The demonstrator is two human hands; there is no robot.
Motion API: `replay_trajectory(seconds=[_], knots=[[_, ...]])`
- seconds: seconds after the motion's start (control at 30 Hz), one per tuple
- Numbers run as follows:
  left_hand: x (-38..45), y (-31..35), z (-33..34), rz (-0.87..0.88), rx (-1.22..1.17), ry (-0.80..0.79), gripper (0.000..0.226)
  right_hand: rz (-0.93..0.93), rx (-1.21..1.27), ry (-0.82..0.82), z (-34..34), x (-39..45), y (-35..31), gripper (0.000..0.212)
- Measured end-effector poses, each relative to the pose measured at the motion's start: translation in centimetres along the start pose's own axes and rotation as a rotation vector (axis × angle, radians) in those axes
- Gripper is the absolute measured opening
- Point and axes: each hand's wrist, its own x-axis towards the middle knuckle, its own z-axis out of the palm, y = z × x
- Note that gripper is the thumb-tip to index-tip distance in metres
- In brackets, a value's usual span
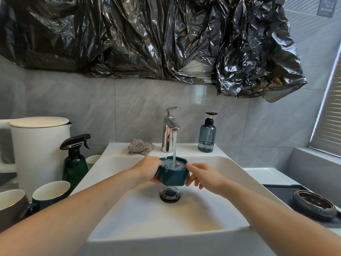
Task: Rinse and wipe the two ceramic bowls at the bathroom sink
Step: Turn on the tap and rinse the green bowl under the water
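Nearby, cloth (pixel 141 149), soap bottle (pixel 207 136), perhaps a second bowl (pixel 314 203).

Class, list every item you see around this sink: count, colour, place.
Faceted bowl: one, teal, under running tap, full of bubbly water.
Round bowl: one, grey-brown, on dark tray at right.
Tap: one, chrome, behind sink.
Cloth: one, grey, sink ledge.
Pump bottle: one, blue, ledge right.
Spray bottle: one, dark green, left.
Mugs: at least three, left.
Left hand, right hand: holding faceted bowl.
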Motion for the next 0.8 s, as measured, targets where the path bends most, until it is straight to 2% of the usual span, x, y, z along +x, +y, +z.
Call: replay_trajectory(seconds=[0.47,0.63,0.8], knots=[[-0.9,0.8,0.3,0.117,-0.017,0.001,0.030,-0.058,0.026,0.055,-0.2,0.0,0.2,0.025],[-1.1,0.8,0.3,0.186,-0.025,-0.016,0.036,-0.111,-0.003,0.117,-0.2,-0.4,-0.3,0.029],[-1.3,0.6,0.1,0.240,0.018,-0.019,0.048,-0.086,-0.016,0.122,-0.1,-0.5,-0.3,0.034]])
